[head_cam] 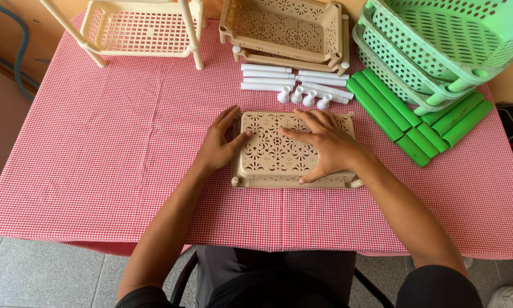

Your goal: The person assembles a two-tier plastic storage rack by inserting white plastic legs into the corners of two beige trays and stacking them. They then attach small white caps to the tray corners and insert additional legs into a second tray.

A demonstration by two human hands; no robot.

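Note:
A beige perforated plastic tray [271, 154] lies upside down on the red-and-white checked tablecloth [108, 148], right in front of me. My left hand [219, 142] rests on its left edge, thumb on the bottom surface. Flat on the tray's right half lies my right hand [325, 145], fingers spread. Just behind the tray stand several small white cone-shaped feet [305, 98] and a row of white tubes [293, 78].
Two stacked beige trays [285, 28] sit at the back centre. An assembled cream rack [139, 28] stands at the back left. Stacked green baskets [439, 45] and several green tubes [410, 117] fill the right side. The table's front edge is near my lap.

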